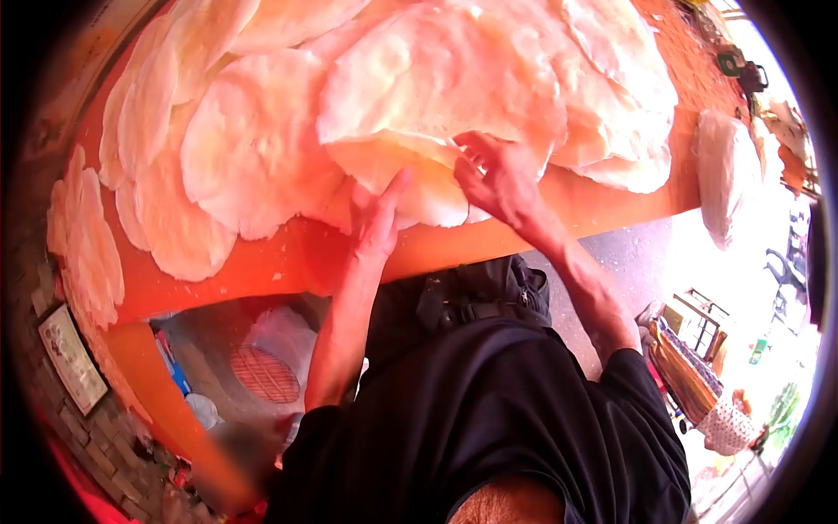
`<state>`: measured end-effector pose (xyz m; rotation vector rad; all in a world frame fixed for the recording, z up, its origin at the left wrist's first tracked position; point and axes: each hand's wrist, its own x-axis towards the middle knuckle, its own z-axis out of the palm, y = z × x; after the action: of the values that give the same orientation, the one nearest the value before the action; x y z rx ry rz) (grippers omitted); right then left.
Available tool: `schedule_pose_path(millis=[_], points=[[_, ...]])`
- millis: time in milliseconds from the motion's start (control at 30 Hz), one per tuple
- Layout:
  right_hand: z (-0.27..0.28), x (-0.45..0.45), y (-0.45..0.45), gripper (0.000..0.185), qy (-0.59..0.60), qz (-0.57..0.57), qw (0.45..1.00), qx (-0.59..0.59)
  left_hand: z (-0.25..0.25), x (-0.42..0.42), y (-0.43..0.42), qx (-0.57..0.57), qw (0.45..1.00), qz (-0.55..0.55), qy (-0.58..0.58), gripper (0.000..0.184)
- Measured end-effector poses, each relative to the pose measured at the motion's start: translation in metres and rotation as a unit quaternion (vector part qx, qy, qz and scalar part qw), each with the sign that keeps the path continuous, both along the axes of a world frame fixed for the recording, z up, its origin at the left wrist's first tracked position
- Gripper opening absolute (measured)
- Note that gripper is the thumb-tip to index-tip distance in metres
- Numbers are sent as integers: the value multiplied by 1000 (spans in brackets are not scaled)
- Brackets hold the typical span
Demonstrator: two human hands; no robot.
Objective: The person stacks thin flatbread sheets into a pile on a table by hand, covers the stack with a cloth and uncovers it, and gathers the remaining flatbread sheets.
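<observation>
Large, thin, round flatbreads overlap in a heap across an orange table. In the middle, one flatbread (445, 79) has its near edge lifted and folded, showing a paler yellowish underside. My right hand (499, 175) has curled fingers and pinches that raised edge from the right. My left hand (374, 218) is at the heap's near side, its thumb raised apart from the fingers. The left fingertips touch or pass under the bread's edge and are partly hidden. Further left lies another broad flatbread (253, 140).
The orange table (305, 258) has its near edge just before my body. A white plastic-wrapped bundle (724, 179) sits at its right end. Below are a dark bag (489, 293) and a red round grid (266, 371). At right, a person's dotted sleeve (726, 426) shows.
</observation>
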<state>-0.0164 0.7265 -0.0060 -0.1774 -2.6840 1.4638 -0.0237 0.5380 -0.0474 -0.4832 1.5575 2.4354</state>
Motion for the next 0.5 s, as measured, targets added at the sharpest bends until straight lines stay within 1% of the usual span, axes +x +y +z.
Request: schedule_pose_path(millis=[33,67,100,133,167,200,233,267,300,333,367,400,467,500], points=[[-1,-3,-4,16,73,-2,992,103,-8,-1,7,-22,999,27,16,28],[-12,-5,-11,11,77,78,965,239,-31,-1,-7,-33,998,-28,42,37],[-19,-8,-13,7,72,156,913,371,-43,0,-12,62,997,-13,-43,45],[-16,-12,-11,4,66,151,933,321,-35,-3,-13,57,996,-16,-71,45],[-13,-17,-5,5,63,146,950,269,-39,-3,-20,52,991,-7,-125,44],[14,-28,5,13,-5,145,931,335,-27,-3,-23,100,986,-22,-132,44],[32,-35,18,20,30,50,923,379,-25,0,-31,127,983,-44,-122,43],[50,-52,55,20,-42,44,972,226,-24,5,-42,151,980,-65,-115,42],[58,-63,87,23,31,33,985,168,-25,7,-53,174,975,-85,-107,41],[83,-72,116,22,-18,-2,993,113,-30,7,-61,160,978,-87,-103,39],[91,-82,153,22,-70,6,996,-51,-39,8,-68,146,981,-87,-97,37],[97,-94,195,23,-20,43,994,-98,-44,8,-71,133,983,-86,-91,35],[127,-115,254,14,68,25,984,-164,-27,7,-57,107,989,-24,-101,34],[153,-127,275,18,105,-28,977,-183,-21,8,-53,93,990,6,-106,33]])
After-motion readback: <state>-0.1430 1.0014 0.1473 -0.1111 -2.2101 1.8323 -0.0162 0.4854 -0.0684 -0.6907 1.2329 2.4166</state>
